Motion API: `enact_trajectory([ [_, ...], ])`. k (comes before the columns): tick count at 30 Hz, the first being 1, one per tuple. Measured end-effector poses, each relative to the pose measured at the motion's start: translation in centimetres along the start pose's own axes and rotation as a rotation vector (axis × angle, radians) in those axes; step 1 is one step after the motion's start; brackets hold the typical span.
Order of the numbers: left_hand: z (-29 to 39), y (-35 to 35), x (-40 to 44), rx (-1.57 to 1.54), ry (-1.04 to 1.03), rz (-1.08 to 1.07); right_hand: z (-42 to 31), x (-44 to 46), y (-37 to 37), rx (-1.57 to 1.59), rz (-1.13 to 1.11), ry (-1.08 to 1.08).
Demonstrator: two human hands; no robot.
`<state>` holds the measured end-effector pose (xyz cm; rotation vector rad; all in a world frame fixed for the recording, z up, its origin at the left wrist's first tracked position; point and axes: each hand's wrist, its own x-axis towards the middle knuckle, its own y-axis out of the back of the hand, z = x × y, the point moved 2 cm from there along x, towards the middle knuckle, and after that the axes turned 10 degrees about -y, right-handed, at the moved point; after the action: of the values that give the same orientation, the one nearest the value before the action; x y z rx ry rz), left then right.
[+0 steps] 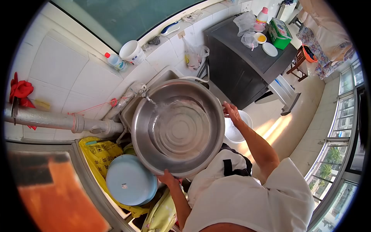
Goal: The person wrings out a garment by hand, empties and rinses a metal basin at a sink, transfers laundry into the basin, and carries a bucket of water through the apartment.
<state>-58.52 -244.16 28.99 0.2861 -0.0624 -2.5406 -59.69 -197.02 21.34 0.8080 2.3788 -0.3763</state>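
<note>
Off to your right stands a dark cabinet (247, 62), the bulkiest thing near you. Next in size is the wide metal basin (181, 129), sitting over the sink (165, 74) right in front of you, with water pooled in its bottom. Expect it to be stiff and hard to dent, but heavy and awkward with that water, which could slosh if you tip it; wet metal will likely be slippery too. The rolled rim is the best hold, with a hand at each of two opposite sides and the basin kept level. Smaller again, a blue tub (130, 179) lies beside the basin on your left, and a white bucket (242, 125) stands lower down, past your right hand (231, 112). That hand's fingers are at the outer edge of the rim, bent a little, though you cannot tell whether they press on it. Your left hand (167, 178) appears to pinch the near rim, thumb up top, the other fingers mostly hidden. Smallest is the tap (143, 91), its stream falling inside the far left wall.
</note>
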Motion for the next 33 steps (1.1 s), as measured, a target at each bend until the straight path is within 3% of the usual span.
enact_trajectory([
  [1,0.9,-0.2,-0.4,0.011,0.039,0.001,-1.7,0.6,-1.2,-0.019,-0.015,0.007],
  [3,2.7,-0.7,-1.1,0.025,0.058,0.011,-5.6,0.7,-4.1,-0.253,-0.080,0.297],
  [4,3.0,-0.9,-1.1,0.052,0.071,0.001,-9.4,-3.3,-5.9,-0.370,0.021,0.178],
  [7,-0.9,0.5,0.8,-0.006,-0.064,-0.029,-6.8,1.5,-6.2,-0.380,-0.108,0.157],
  [10,-2.2,1.1,1.8,-0.061,-0.179,-0.042,-7.6,0.2,-6.5,-0.316,-0.136,0.059],
  [25,3.5,1.4,3.1,0.081,0.050,-0.023,-5.2,-5.4,-4.8,-0.258,-0.027,0.069],
  [33,-0.7,2.6,7.3,0.138,-0.091,-0.065,-2.5,-4.1,-4.7,-0.257,0.050,0.084],
])
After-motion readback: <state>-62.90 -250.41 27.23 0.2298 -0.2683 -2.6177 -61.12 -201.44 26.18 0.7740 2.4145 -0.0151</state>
